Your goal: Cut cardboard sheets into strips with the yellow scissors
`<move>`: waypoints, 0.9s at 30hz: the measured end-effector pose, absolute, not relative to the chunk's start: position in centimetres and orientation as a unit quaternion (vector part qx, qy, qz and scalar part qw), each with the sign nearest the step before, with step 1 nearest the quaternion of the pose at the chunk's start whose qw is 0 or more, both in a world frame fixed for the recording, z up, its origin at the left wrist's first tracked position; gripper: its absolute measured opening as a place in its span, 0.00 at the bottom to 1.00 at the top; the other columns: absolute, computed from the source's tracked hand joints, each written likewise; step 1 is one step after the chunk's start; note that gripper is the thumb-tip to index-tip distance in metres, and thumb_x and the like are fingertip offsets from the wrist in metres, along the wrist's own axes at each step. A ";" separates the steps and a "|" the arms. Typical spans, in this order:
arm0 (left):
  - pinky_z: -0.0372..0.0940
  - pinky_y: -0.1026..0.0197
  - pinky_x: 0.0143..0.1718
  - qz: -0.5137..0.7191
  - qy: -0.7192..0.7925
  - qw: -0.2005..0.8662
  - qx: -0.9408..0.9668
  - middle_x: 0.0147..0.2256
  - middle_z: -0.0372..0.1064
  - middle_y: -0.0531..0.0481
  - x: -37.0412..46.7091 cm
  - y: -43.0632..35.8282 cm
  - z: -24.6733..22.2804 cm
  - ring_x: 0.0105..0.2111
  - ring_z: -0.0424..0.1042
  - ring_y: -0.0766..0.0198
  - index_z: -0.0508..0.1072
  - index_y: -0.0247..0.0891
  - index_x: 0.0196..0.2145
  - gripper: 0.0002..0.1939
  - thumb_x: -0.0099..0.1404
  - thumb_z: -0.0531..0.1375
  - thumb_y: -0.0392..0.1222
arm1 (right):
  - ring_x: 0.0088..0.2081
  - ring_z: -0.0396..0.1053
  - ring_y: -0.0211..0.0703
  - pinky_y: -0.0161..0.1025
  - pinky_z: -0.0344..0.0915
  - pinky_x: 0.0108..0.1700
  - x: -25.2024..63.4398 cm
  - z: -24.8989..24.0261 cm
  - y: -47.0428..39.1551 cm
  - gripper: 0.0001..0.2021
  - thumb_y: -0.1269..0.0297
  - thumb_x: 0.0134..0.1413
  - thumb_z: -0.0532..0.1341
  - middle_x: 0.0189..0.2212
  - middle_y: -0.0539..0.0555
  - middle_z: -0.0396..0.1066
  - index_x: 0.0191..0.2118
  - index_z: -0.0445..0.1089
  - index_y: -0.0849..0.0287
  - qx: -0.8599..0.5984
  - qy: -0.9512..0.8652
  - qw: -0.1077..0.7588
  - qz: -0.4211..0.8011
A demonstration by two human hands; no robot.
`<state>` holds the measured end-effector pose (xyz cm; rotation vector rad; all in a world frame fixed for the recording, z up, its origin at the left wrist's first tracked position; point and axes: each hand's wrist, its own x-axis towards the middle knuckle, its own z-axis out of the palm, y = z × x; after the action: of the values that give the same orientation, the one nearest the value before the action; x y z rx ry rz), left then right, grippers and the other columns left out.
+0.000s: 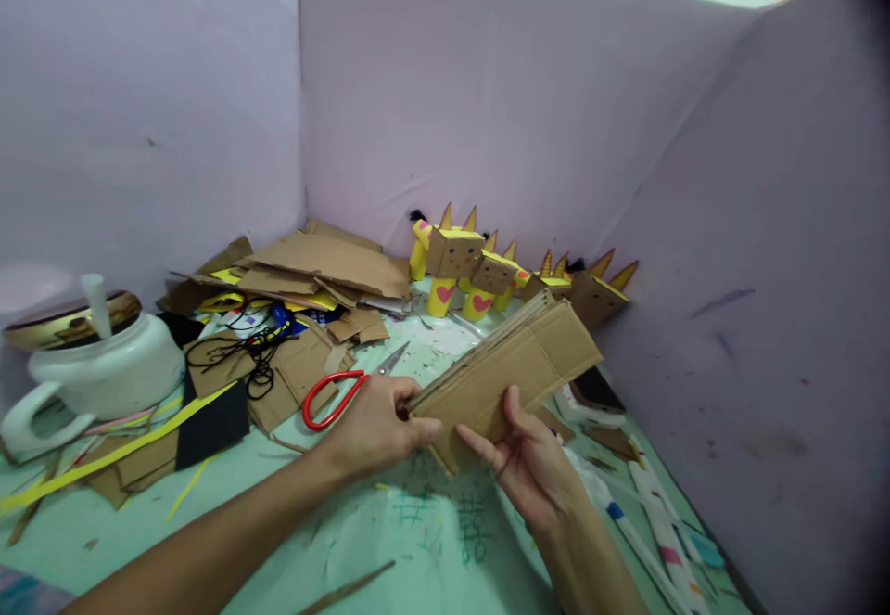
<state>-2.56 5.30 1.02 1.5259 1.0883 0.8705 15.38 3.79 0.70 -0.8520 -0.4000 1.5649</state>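
Note:
In the middle of the view I hold a folded, layered piece of brown cardboard (518, 355), tilted up to the right. My left hand (386, 425) pinches its lower left end, thumb in front. Against its lower front side rests my right hand (532, 467), its palm partly visible and its fingers bent onto the cardboard; some fingertips are hidden. Red-handled scissors (334, 402) lie just beyond my left hand, blades partly open and pointing away.
Cardboard sheets (334, 258) are piled at the back left, with black cord (257, 355) in front. A white teapot (115, 365) stands far left. Small cardboard-headed figures (455, 253) stand along the back wall. Markers (654, 541) and a phone-like dark object (600, 390) lie right.

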 end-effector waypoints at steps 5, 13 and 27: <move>0.46 0.68 0.14 0.402 0.485 0.448 0.635 0.12 0.53 0.60 -1.6 4.2 1.1 0.14 0.56 0.71 0.57 0.39 0.15 0.11 0.49 0.56 0.38 | 0.37 0.75 0.48 0.47 0.77 0.29 15.2 0.6 3.5 0.18 0.70 0.52 0.62 0.36 0.50 0.77 0.49 0.64 0.56 -0.342 -0.180 0.607 0.694; 0.47 0.68 0.15 0.408 0.472 0.480 0.617 0.13 0.54 0.60 -1.6 4.5 0.9 0.14 0.54 0.71 0.59 0.39 0.16 0.10 0.48 0.57 0.42 | 0.36 0.76 0.49 0.47 0.76 0.29 15.4 0.6 3.8 0.20 0.70 0.50 0.64 0.36 0.51 0.78 0.50 0.63 0.56 -0.333 -0.166 0.601 0.707; 0.52 0.67 0.21 0.324 0.415 0.456 0.717 0.21 0.61 0.55 -3.0 6.3 -1.6 0.23 0.61 0.66 0.68 0.33 0.26 0.11 0.53 0.56 0.45 | 0.36 0.75 0.47 0.38 0.75 0.24 14.3 0.0 3.9 0.26 0.60 0.47 0.66 0.39 0.54 0.76 0.51 0.59 0.59 -0.346 -0.261 0.625 0.649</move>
<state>-2.96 6.32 -1.59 1.7689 1.0229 0.7983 14.34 3.86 0.01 -0.7945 -0.5990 1.4885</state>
